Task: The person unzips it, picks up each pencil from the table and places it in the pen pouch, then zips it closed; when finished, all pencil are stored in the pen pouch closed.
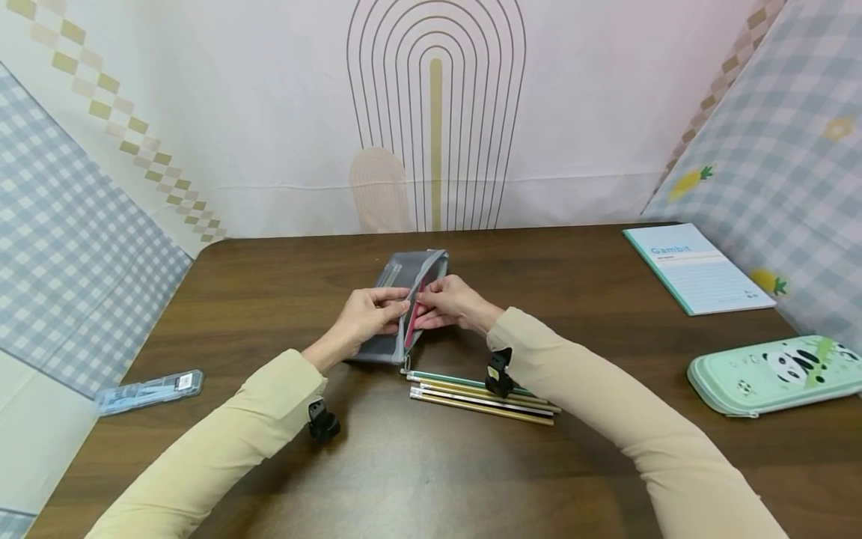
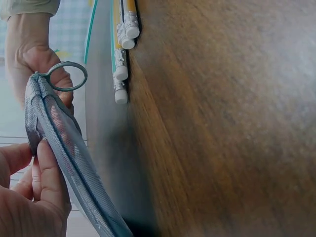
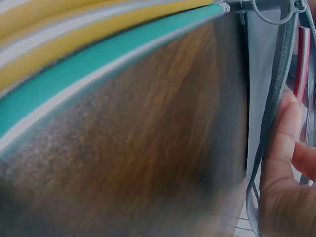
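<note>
A grey mesh zip pouch (image 1: 384,349) lies on the table in front of me, its zipped side spread open. My left hand (image 1: 357,320) pinches the near edge of that opening between thumb and fingers. At the mouth of the pouch, my right hand (image 1: 453,302) holds a pink pencil (image 1: 413,327) with a silver stripe, partly within the opening; the mesh hides some of it. The zip's ring pull (image 2: 67,76) hangs at the pouch's end. Just below the right wrist, several pencils (image 1: 481,410), gold, black and teal with white erasers, lie side by side.
On the right are a green panda pencil case (image 1: 774,376) and, behind it, a notebook (image 1: 703,269). A small flat clear-blue case (image 1: 150,391) lies at the table's left edge. Patterned cloth (image 1: 283,112) hangs behind the brown wooden table (image 1: 377,479).
</note>
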A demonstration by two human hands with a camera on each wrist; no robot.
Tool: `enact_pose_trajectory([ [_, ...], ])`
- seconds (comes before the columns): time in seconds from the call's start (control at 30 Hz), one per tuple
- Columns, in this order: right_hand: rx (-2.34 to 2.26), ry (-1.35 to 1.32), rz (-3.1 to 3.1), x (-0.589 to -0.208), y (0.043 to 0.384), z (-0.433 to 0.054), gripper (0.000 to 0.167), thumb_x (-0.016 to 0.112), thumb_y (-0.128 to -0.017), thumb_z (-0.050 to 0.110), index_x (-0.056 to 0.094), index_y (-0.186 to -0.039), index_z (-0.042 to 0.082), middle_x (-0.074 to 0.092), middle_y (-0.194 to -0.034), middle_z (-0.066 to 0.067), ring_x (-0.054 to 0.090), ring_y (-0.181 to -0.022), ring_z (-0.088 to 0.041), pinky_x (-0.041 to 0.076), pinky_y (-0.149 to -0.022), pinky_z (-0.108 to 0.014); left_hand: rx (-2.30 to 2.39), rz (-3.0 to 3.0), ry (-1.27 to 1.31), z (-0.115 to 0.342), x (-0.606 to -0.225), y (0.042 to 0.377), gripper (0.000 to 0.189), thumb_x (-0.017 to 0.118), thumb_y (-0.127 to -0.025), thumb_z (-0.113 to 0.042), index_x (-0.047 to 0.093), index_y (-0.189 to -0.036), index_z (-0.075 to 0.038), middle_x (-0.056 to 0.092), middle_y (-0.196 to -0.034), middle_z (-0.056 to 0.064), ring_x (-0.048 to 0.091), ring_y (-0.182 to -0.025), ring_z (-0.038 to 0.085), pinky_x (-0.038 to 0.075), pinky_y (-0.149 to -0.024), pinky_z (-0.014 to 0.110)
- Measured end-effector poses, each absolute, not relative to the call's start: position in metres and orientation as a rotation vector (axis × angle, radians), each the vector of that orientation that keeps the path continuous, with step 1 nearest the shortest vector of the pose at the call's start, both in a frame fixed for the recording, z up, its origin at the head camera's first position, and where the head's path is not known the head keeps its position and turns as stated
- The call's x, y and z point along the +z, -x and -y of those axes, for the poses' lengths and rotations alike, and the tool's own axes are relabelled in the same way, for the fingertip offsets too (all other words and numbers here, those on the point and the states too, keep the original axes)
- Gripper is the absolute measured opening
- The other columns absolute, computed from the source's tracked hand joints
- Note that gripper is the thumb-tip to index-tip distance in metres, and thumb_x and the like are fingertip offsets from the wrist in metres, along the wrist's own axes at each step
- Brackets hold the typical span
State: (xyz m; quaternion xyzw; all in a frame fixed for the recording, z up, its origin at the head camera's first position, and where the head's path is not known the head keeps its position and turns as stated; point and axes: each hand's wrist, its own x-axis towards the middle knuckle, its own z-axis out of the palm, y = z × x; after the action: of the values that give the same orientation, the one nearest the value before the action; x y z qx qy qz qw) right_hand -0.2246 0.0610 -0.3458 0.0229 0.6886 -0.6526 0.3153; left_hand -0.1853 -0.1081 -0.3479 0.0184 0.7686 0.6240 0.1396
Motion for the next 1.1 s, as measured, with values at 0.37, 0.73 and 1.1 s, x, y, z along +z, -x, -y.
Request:
enact_pose_trajectory([
  [0.37, -1.765, 0.062, -1.847, -0.348, 0.205, -0.093, 0.033, 0.047, -0.095, -0.003, 0.038, -0.125, -0.014, 0.063, -0.082, -0.011, 0.066, -0.065, -0.013, 0.056, -0.062, -0.023, 1.777, -2.269, -0.031, 0.109, -0.351, 0.186, 0.036, 0.061, -0.091, -0.011, 0.059, -0.126, 0.000, 0.065, -0.107, 0.016, 0.059, -0.076, 0.003, 0.055, -0.066, 0.022],
  [0.73, -1.308, 0.440, -2.070, -0.361, 0.173, -0.156, 0.018, 0.062, -0.090, 0.004, 0.062, -0.103, -0.007, 0.065, -0.087, -0.007, 0.059, -0.074, -0.013, 0.056, -0.068, -0.030, 1.760, -2.266, -0.033, 0.113, -0.353, 0.187, 0.036, 0.061, -0.091, -0.012, 0.058, -0.126, 0.000, 0.063, -0.116, 0.019, 0.059, -0.078, 0.002, 0.055, -0.067, 0.021],
  [1.1, -1.167, 0.766, -2.137, -0.370, 0.160, -0.161, 0.008, 0.065, -0.084, -0.003, 0.067, -0.091, -0.004, 0.064, -0.076, -0.005, 0.050, -0.063, -0.008, 0.047, -0.058, -0.020, 1.755, -2.263, -0.038, 0.110, -0.354, 0.187, 0.037, 0.061, -0.092, -0.011, 0.058, -0.127, 0.000, 0.060, -0.122, 0.021, 0.058, -0.080, 0.002, 0.054, -0.066, 0.020],
])
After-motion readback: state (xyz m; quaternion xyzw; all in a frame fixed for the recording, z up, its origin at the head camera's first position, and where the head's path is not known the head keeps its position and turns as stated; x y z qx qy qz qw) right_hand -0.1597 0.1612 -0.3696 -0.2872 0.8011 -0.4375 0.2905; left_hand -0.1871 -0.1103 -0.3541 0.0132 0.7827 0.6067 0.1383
